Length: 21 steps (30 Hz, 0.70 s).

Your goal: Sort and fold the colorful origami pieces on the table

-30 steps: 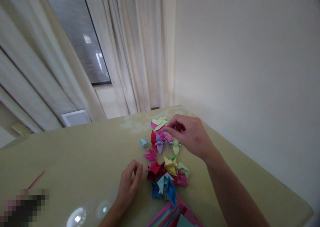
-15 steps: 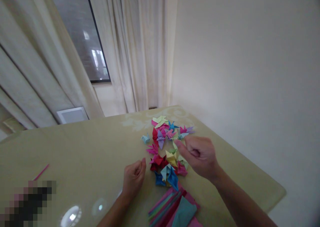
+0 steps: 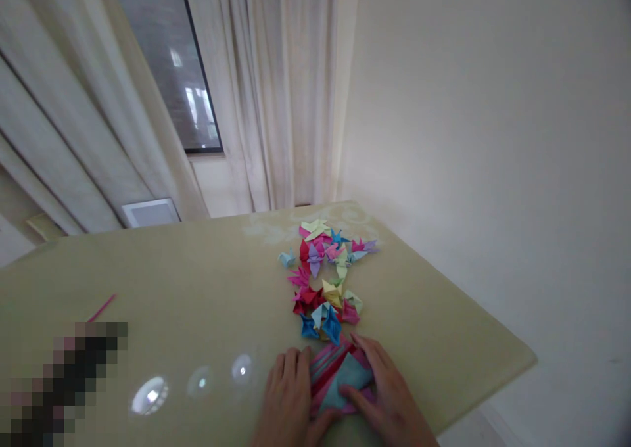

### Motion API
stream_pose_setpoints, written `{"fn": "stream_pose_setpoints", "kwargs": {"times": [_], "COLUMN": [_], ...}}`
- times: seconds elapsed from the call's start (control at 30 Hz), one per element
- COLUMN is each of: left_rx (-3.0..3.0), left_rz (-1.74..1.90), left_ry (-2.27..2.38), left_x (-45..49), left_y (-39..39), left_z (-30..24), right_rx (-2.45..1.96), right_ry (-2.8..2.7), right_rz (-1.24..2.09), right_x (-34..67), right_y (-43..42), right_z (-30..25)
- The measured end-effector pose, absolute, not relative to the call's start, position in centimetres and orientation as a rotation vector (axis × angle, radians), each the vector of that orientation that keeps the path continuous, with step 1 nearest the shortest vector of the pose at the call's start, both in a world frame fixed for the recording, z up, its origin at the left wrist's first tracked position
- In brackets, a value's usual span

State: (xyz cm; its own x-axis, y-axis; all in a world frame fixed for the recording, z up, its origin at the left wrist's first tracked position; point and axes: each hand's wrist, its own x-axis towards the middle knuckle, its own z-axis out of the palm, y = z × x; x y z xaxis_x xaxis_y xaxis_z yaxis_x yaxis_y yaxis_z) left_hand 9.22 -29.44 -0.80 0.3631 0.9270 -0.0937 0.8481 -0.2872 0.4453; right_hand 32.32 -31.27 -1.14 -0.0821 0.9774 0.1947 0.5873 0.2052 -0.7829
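Observation:
A stack of coloured paper sheets (image 3: 345,375), pink, red and striped with a light blue sheet on top, lies at the table's near edge. My left hand (image 3: 290,391) presses against its left side, fingers together and thumb along the near edge. On the right, my right hand (image 3: 387,388) grips the same stack, its thumb on the light blue sheet and its fingers at the far right edge. Just beyond the stack sits a heap of folded paper cranes (image 3: 331,325) in blue, red, yellow and pink. More folded pieces (image 3: 315,256) lie farther back.
A pale yellow-green table (image 3: 197,289) carries everything, with its right edge close to a white wall (image 3: 468,138). At left lie a thin pink stick (image 3: 102,307) and a pixelated dark area. Curtains (image 3: 290,105) and a window stand behind.
Both hands, fists half a second ago beside the folded cranes, have come down to the near edge and now hold the paper stack from both sides. The view has shifted slightly.

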Motion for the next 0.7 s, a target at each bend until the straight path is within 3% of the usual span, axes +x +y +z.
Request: {"fn": "stream_pose_setpoints", "kwargs": {"times": [0.23, 0.53, 0.7], "left_rx": [2.057, 2.208, 2.345], "left_rz": [0.054, -0.056, 0.083], "left_ry": [1.449, 1.387, 1.447], "left_x": [11.2, 12.2, 11.3], "left_y": [-29.3, -30.3, -30.6], "left_z": [4.9, 6.1, 4.1], "right_rx": [-1.454, -1.361, -1.286], "right_ry": [-1.817, -1.632, -1.414], "right_rz": [0.707, 0.766, 0.861], "right_x": [32.7, 32.2, 30.8], "right_y": [-31.3, -33.1, -32.9], "right_z": [-1.2, -1.4, -1.6]}}
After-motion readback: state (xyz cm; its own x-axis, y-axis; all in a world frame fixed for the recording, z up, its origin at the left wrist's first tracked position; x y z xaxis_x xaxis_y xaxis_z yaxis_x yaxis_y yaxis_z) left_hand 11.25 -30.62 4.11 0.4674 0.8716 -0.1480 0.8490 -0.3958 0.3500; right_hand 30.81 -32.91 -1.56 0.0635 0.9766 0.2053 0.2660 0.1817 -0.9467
